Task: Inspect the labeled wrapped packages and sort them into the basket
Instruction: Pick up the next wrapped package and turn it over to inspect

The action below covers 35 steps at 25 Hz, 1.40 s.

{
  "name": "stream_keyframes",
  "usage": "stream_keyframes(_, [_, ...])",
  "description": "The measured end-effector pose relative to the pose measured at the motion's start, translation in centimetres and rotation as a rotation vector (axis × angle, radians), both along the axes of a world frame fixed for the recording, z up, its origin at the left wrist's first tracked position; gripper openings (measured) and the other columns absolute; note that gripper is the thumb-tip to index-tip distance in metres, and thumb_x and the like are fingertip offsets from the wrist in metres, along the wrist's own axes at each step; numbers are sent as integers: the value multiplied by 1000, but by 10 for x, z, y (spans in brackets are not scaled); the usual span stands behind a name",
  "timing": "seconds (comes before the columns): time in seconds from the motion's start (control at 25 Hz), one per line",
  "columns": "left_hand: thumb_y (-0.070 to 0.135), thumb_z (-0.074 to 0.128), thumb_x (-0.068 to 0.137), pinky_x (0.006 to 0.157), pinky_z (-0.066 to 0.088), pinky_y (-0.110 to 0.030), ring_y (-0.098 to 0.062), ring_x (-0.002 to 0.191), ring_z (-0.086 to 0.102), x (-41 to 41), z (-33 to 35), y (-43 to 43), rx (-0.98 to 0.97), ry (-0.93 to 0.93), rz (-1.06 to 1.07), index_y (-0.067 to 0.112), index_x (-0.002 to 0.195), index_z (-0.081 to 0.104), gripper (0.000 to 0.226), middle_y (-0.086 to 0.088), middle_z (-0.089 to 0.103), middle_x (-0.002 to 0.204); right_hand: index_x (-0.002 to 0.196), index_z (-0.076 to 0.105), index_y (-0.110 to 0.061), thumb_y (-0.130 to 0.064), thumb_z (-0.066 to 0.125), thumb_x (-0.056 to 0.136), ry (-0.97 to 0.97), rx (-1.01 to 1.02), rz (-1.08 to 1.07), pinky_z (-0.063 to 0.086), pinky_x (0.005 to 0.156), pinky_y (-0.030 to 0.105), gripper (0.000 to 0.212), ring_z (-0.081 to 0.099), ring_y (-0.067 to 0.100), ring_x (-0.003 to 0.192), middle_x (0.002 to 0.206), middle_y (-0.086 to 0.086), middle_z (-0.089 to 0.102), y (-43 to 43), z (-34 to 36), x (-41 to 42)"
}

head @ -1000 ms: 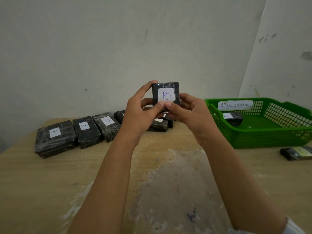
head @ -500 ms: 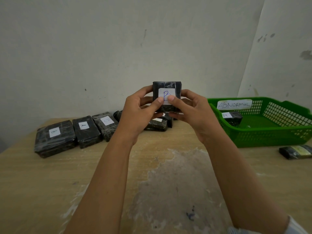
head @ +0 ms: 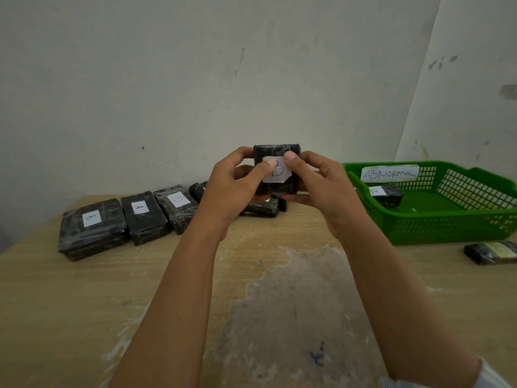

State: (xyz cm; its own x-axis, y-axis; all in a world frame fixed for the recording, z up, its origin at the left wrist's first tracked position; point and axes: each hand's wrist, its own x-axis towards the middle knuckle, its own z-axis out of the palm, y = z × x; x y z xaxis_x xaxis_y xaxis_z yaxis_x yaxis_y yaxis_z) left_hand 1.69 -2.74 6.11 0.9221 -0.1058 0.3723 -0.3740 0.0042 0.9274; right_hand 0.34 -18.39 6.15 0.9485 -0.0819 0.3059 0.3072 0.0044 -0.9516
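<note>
On the wooden table (head: 84,289), the green basket (head: 436,228) tagged ABNORMAL waits at far right, while the left hand (head: 232,189) and right hand (head: 324,189) hold the wrapped package (head: 278,189) upright at centre, fingers closed around its edges, thumbs on its B label (head: 277,172), presumably for inspection.

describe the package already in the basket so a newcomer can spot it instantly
Start at the green basket on the table's right side, tagged "ABNORMAL". Inside, against its back-left corner below that tag, lies one black wrapped package with a white "A" label. It is the only package inside the basket; the others lie on the table or are being held.
</note>
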Motion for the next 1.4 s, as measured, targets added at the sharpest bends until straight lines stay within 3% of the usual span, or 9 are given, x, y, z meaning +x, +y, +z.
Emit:
stream_keyframes(0.16, [23, 69, 96, 73, 63, -30, -10, 93, 75, 2, -2, 2, 31, -22, 24, 24, 117, 67, 21, -4, 77, 102, 106, 73, -19, -30, 66, 97, 19, -2, 57, 62, 76, 26, 15, 77, 15, 91, 95, 3, 79, -4, -1, 0])
stream_keyframes(0.4, [20, 72, 92, 76, 62, -28, -16, 97, 76, 2, -1, 8, -4, 25, -32, 23, 119, 67, 27, -6, 77, 109, 126, 66, -11, -3, 73, 90, 17, -27, 146, 61, 89, 32, 38, 75, 21, 100, 106, 10, 78, -9, -3, 3])
stream_keyframes(0.64, [9, 77, 87, 83, 62, -34, -23, 96, 76, 5, -5, 10, 41, 5, -49, 21, 127, 64, 44, -7, 76, 110, 119, 69, -13, -17, 71, 94, 21, -1, 148, 61, 84, 28, 25, 76, 17, 97, 103, 6, 79, -11, -1, 2])
stream_keyframes(0.88, [26, 71, 93, 87, 62, -35, -14, 101, 74, 2, -3, 8, 31, 19, -65, 25, 118, 68, 25, -5, 75, 110, 122, 68, -16, -17, 65, 98, -16, -7, 145, 60, 79, 24, 24, 76, 14, 95, 101, 6, 79, -13, -2, 2])
stream_keyframes(1.12, [13, 70, 94, 95, 55, -28, -5, 109, 69, 1, -1, 11, 91, -106, -23, 25, 116, 68, 26, 7, 70, 121, 121, 70, -20, -16, 72, 92, -55, -73, 145, 59, 89, 27, 29, 73, 16, 106, 115, 6, 74, -18, -4, 3])
stream_keyframes(1.28, [44, 75, 75, 99, 52, -27, 2, 107, 68, -4, 3, 13, 102, -46, -77, 32, 126, 65, 54, 10, 64, 130, 119, 71, -20, -11, 74, 89, -139, -116, 99, 55, 83, 14, 32, 69, 2, 106, 115, -4, 74, -20, 0, 0])
stream_keyframes(1.4, [45, 73, 79, 101, 53, -30, -17, 114, 68, -3, 2, 9, -22, 25, -56, 24, 122, 70, 48, -2, 73, 119, 122, 70, -15, -4, 74, 87, -156, -101, 102, 53, 81, 12, 37, 70, -1, 101, 116, -3, 74, -20, 1, -1])
